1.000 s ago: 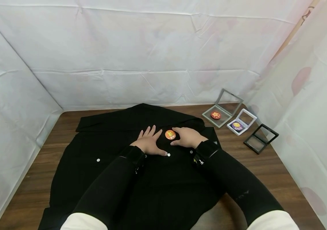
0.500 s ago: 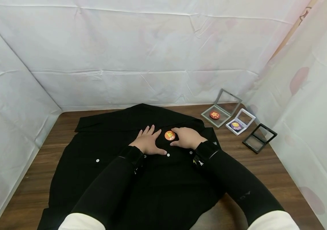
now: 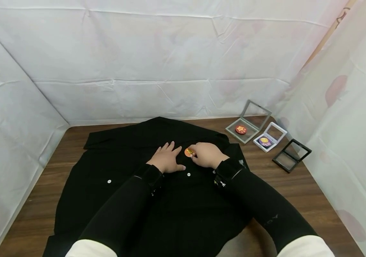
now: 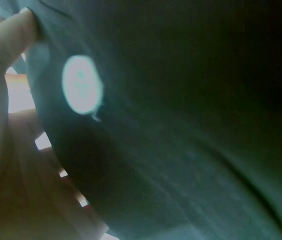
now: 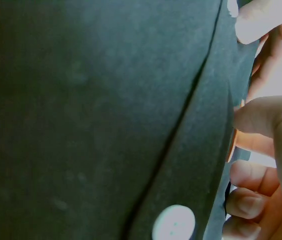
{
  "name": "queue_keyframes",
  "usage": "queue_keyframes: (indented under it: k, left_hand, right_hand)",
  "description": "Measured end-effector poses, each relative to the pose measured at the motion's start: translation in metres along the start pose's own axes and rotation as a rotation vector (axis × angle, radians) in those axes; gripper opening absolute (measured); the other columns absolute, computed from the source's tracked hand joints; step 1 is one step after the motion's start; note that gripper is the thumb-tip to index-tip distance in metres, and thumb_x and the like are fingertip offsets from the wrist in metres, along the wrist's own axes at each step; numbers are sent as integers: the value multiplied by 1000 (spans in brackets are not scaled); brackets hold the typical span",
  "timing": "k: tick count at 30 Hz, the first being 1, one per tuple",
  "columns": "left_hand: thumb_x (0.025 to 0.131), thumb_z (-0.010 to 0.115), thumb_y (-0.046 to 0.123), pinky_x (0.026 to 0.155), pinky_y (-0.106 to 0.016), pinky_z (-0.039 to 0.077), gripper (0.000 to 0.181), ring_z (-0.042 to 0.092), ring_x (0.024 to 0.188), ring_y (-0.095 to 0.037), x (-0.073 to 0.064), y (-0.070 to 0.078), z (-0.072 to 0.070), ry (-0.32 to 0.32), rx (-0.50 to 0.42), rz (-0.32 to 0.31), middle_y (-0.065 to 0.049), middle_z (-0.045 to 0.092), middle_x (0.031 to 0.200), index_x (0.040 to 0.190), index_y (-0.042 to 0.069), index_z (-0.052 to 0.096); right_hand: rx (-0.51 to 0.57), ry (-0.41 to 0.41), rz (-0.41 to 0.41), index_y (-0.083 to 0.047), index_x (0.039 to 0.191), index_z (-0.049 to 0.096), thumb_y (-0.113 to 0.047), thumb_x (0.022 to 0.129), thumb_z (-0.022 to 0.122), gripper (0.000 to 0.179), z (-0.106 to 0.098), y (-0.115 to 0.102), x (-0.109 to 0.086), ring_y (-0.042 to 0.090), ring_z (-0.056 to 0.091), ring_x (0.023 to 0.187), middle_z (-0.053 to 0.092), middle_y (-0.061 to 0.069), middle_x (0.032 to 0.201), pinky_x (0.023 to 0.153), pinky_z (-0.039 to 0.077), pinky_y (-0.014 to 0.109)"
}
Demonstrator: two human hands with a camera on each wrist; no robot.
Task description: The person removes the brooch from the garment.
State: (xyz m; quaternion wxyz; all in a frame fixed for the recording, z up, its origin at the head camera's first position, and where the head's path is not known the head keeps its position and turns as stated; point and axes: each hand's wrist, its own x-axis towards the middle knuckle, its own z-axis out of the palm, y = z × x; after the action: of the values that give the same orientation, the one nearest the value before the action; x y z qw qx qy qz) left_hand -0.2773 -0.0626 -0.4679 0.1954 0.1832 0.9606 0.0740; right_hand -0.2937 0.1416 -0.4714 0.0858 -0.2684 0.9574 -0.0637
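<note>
The right hand [image 3: 209,155] pinches a round orange badge [image 3: 187,152] by its edge; beside it, the left hand [image 3: 166,159], fingers spread, rests on the black shirt [image 3: 176,214]; wood-grain tabletop [image 3: 261,164] shows rightward.

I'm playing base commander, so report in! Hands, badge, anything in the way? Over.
Left hand spread on shirt. Right hand pinches badge. Badge on shirt, partly covered. Cases off right, clear of hands.

your right hand [image 3: 209,155] could pass forward over the black garment [image 3: 183,203] up to the white backdrop [image 3: 163,64]; your left hand [image 3: 166,159] blocks leftward passage, three open cases [image 3: 269,137] rightward.
</note>
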Motion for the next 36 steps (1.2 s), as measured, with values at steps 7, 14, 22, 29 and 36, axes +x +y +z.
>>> queue_keyframes:
  k: [7,14,22,29,36]
  left_hand:
    - [95,65,63,125,-56,12,90,7,157,-37,-1,0,-2,-16,-22,1,-14,8,172,165,20,27]
    - [94,64,64,125,-55,10,91,6,157,-36,0,-1,0,-11,-24,-1,-13,8,172,165,21,27]
    - [94,65,64,125,-55,11,91,7,157,-36,-2,-2,2,22,-25,14,-14,10,172,165,20,28]
    - [94,65,64,124,-56,12,91,8,157,-37,-2,-3,2,34,-12,20,-15,11,171,165,19,29]
    - [94,64,66,124,-56,12,92,8,157,-37,-2,-3,3,34,-1,18,-14,11,171,165,19,29]
  right_hand:
    - [-6,28,-9,-13,138,65,-24,100,65,39,0,2,2,19,66,97,70,6,120,89,55,40]
    - [29,62,-6,-14,120,73,-25,102,64,23,-3,6,6,17,63,86,70,3,107,83,54,39]
    - [99,88,5,-15,109,74,-29,104,65,17,-17,10,10,17,64,87,70,1,101,82,53,39]
    - [178,117,27,-15,100,72,-28,104,66,14,-24,13,15,15,60,75,67,-1,90,76,51,36]
    - [235,127,77,-12,98,69,-28,105,64,18,-22,13,23,17,58,71,64,0,84,72,49,36]
